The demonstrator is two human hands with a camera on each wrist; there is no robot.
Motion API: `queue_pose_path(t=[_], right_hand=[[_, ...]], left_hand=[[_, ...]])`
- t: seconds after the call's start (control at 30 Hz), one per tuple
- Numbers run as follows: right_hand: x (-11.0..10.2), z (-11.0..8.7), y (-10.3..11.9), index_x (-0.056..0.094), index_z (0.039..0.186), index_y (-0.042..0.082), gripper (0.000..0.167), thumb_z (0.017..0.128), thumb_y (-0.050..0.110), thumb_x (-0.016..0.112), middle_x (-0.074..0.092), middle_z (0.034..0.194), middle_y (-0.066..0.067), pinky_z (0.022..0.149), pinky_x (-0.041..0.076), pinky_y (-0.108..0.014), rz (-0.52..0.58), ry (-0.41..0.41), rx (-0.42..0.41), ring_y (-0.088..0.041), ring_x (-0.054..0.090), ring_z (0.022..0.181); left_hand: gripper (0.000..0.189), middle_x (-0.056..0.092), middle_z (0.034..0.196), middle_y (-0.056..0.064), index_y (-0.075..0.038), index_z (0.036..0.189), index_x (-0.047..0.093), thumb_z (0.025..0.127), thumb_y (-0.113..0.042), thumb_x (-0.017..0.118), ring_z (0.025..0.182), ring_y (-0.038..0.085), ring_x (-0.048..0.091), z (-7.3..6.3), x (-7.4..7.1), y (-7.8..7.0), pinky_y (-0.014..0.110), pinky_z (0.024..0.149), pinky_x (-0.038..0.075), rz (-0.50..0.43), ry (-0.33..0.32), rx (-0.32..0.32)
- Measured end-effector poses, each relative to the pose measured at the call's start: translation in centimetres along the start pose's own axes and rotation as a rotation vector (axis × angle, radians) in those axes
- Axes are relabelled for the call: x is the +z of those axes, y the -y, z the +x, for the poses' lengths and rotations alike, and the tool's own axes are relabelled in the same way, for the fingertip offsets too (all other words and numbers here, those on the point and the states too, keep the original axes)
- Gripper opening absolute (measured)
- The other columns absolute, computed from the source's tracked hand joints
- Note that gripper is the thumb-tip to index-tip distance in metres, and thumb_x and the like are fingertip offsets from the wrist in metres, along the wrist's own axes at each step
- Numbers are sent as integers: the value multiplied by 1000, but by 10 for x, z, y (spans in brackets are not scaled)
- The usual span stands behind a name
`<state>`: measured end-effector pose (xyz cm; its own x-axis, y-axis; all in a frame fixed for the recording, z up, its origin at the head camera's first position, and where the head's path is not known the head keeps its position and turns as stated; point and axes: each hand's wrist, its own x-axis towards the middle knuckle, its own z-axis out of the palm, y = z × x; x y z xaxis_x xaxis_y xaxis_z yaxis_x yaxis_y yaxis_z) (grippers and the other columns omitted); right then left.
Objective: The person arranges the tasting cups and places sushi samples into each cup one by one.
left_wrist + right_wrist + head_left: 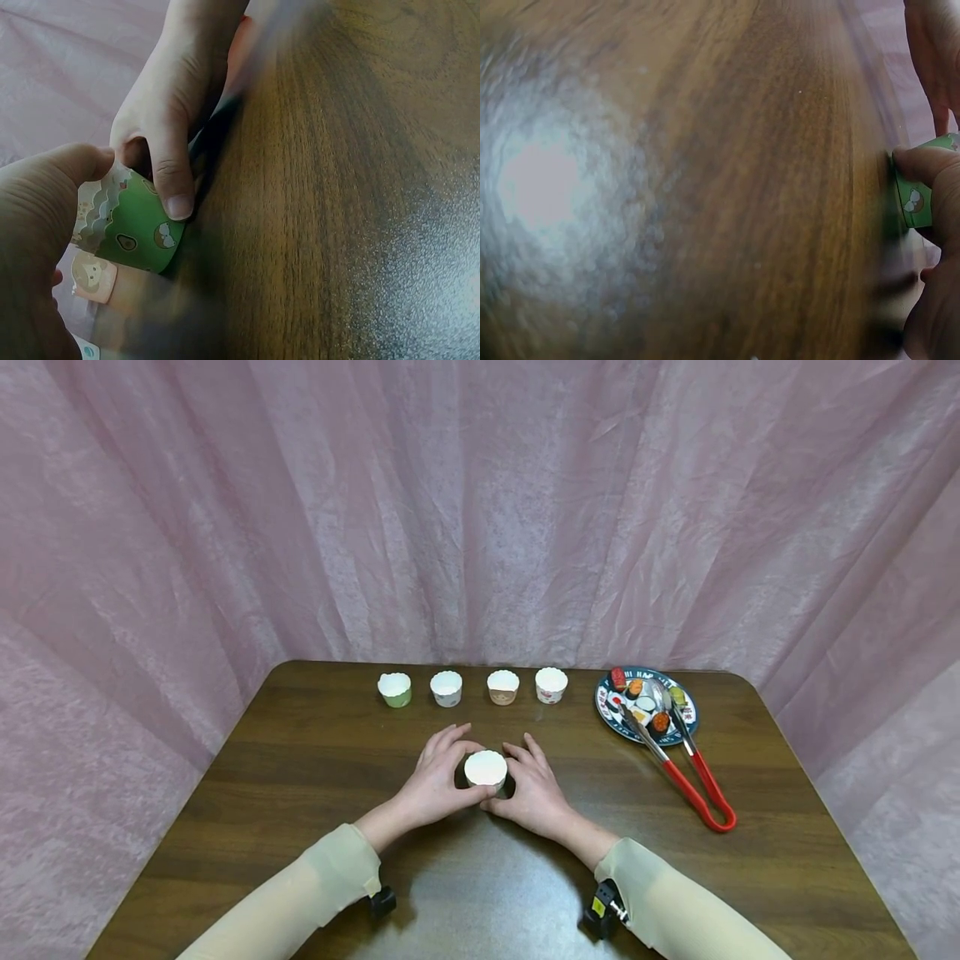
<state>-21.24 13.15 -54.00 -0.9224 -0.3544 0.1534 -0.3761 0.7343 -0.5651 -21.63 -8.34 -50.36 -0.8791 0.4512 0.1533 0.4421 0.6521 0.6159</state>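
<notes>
Partly behind right fingers [172,180], green cup [139,238]

We see a pink curtain [480,510] hanging across the back and round both sides, its cloth falling in soft, slightly shiny folds. Before it we have a dark brown wooden table [315,760] with rounded far corners and a streaky grain. Toward its near side we notice a pale patch of reflected light [480,893], a bright white glare in the right wrist view.
</notes>
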Motion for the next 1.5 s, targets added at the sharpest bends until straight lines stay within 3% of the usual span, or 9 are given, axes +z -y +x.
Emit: queue_pose_path(t=[0.33,0.57,0.83,1.0,1.27,1.5], right_hand=[[1,-1,0,67,134,10,72,75,46,88,48,152,-16,121,18,-57,19,-2,5,-40,14,153],[0,-1,1,65,136,7,77,74,44,90,49,152,-15,120,19,-58,13,-11,-12,-42,16,152],[1,0,1,70,124,6,68,73,45,90,50,151,-14,122,18,-54,0,-17,-14,-41,16,153],[1,0,2,71,118,7,63,73,46,90,49,152,-15,121,18,-54,0,-11,1,-39,16,153],[0,-1,3,71,120,7,65,73,47,90,48,152,-16,121,19,-55,-5,-3,7,-40,16,153],[1,0,4,71,117,6,62,73,45,90,49,151,-17,121,20,-56,-3,-21,-5,-41,17,152]], left_hand=[[61,25,167,3,-23,129,61,83,-57,79,155,30,9,1,-4,-3,65,117,16,-25,-13,-6],[56,29,165,7,-21,125,63,82,-50,84,154,30,11,5,-12,-7,66,116,19,-32,-89,50],[54,27,165,5,-21,126,62,84,-49,82,154,29,10,4,-26,-6,65,116,19,-33,-126,48],[55,27,165,8,-21,126,62,84,-50,82,154,32,10,3,-38,-1,66,116,17,-19,-158,30],[60,24,166,6,-19,128,62,83,-53,82,154,32,6,0,-59,9,70,114,14,-2,-195,-31],[62,24,166,7,-20,127,62,82,-56,81,153,33,8,-6,-65,27,68,115,15,37,-214,-63]])
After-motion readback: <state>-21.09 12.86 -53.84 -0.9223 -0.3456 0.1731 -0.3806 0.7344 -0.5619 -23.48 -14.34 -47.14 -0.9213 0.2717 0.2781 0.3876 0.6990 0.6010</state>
